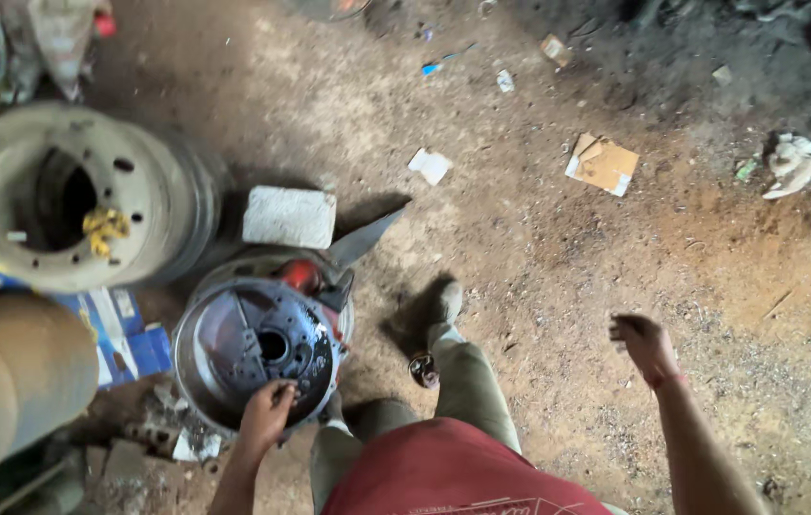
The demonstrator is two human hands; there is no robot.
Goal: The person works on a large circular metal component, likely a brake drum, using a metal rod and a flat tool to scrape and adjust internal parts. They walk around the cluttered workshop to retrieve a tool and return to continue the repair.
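Dark round metal housing (257,348) with bolt holes stands on the dirt floor beside a pale concrete block (289,216); left hand (267,412) grips its lower rim. Right hand (644,343) hangs free, fingers loosely curled. Holding the rim firmly would, I judge, prevent tipping

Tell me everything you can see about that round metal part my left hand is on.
The round metal part is a dark, greyish disc-shaped casting with a central hole, a ring of small bolt holes and ribs on its face. It looks worn and dirty. It stands tilted on the dirt floor, facing up toward the camera, with a red piece behind its top edge. The left hand touches its lower rim.
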